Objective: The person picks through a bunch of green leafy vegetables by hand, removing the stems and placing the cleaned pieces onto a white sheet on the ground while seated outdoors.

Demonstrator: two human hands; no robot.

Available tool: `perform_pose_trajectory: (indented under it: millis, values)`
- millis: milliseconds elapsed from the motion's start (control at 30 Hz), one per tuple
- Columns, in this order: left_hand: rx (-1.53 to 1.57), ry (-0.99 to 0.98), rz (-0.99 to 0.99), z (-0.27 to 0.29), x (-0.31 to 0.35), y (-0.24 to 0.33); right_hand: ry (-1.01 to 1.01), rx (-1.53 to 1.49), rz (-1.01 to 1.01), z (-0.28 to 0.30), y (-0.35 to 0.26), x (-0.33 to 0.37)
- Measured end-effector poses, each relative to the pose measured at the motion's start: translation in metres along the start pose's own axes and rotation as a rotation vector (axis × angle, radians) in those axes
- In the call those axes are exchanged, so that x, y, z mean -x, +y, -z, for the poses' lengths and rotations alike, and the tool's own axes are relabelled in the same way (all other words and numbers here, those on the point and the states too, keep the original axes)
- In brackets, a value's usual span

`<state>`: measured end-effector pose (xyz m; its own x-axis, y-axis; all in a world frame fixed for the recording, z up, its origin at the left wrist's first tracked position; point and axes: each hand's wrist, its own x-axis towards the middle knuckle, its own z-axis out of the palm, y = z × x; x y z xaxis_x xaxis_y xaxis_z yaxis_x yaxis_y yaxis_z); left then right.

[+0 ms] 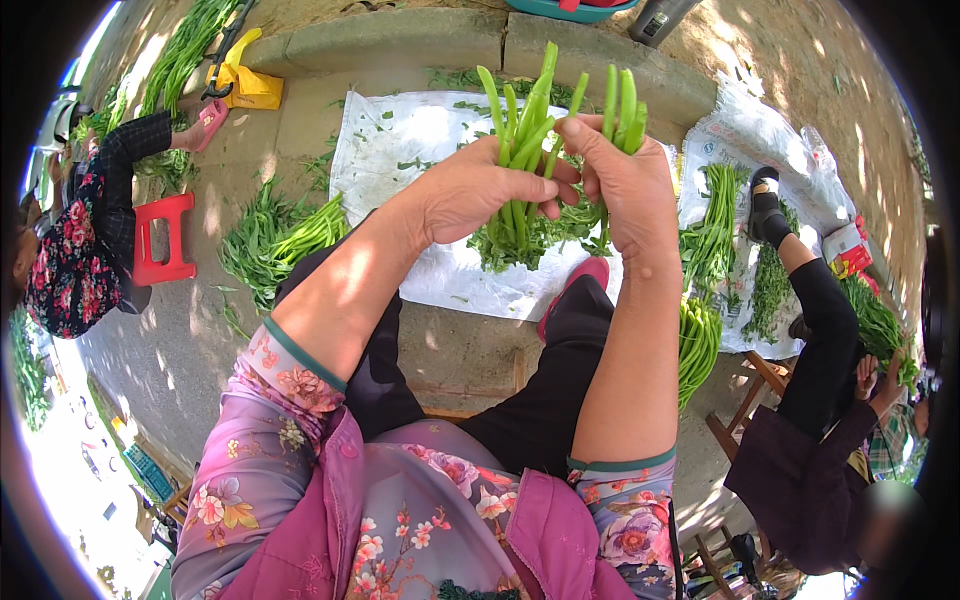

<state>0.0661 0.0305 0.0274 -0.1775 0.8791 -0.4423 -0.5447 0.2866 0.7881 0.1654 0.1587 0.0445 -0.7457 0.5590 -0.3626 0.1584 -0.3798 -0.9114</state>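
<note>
My left hand (475, 192) is closed around a bunch of thick green vegetable stems (527, 125), cut ends up and leaves hanging below. Close beside it, my right hand (627, 185) grips a smaller bunch of the same stems (622, 105). The fingertips of both hands come close together around a stem between the bunches. Under my hands lies a white plastic sheet (380, 135) with leaf scraps on it. Some leafy greens (535, 250) show below the held stems, partly hidden by my hands.
Piles of greens lie left (290, 235) and right (712, 210) of the sheet. A red stool (165, 238) and a seated person (75, 250) are at far left. Another person (810, 440) sits at right, handling greens. A yellow bag (250, 80) stands by the stone kerb (400, 42).
</note>
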Motion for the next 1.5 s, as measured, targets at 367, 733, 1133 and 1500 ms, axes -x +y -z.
perform_pose_trajectory:
  millis: [367,733,1133,1500]
  values:
    - [0.073,0.079,-0.092,0.003,0.000,-0.001,0.014,-0.103,0.026,0.017,-0.001,-0.007]
    - [0.061,0.117,-0.093,0.003,0.000,-0.002,-0.075,-0.133,0.030,0.016,0.001,-0.004]
    - [0.315,0.200,-0.176,0.021,-0.002,0.005,0.227,-0.631,0.031,0.061,0.002,-0.016]
    - [0.134,0.411,-0.176,0.031,-0.001,0.000,0.025,-0.957,0.163,0.098,-0.003,-0.012]
